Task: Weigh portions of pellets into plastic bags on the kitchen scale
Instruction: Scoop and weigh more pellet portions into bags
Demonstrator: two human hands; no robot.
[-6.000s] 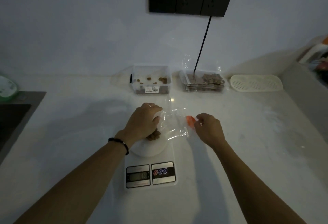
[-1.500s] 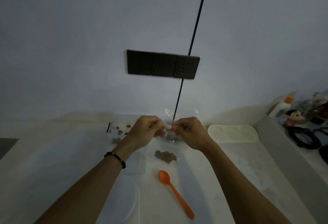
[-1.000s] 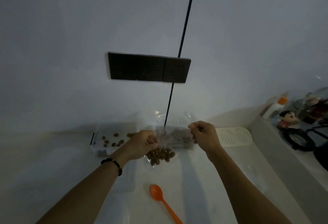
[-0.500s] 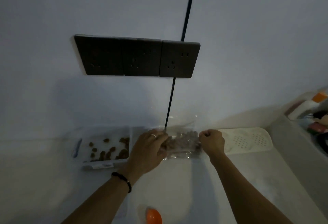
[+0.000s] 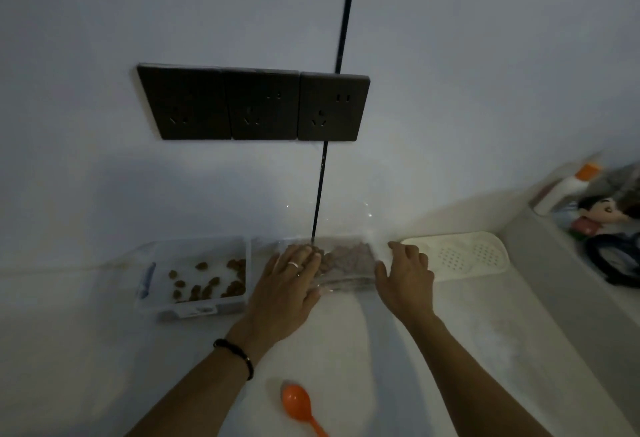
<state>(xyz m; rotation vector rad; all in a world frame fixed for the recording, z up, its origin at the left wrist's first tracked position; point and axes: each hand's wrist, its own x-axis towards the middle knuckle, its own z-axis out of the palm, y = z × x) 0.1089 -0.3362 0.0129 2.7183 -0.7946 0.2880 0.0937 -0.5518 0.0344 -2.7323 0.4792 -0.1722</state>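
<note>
Both hands are down at the back of the counter now. A moment ago the filled plastic bag [image 5: 341, 265] was up between the fingers with its top being pinched along; now it lies on the stack of filled bags in the clear tray against the wall, right under the black cable [image 5: 320, 190]. The left hand [image 5: 289, 280] is spread flat with its fingers pressing the left part of the bag; the right hand [image 5: 407, 272] is open too, fingers loose, resting at the bag's right end, gripping nothing that I can see. To me that says this portion is finished and stored, so the next one is due.

The bag lies flat with its long axis running left to right, parallel to the wall. The pellets [image 5: 346, 256] show as a brownish band along it. I can't make out which edge carries the seal; the plastic is too clear and the light too dim.

Just left of it sits the clear container [image 5: 194, 274] with only a scattering of loose pellets on its floor. The orange spoon [image 5: 298, 402] lies on the counter near the person, bowl pointing away from them. The scale is out of view just now.
</note>
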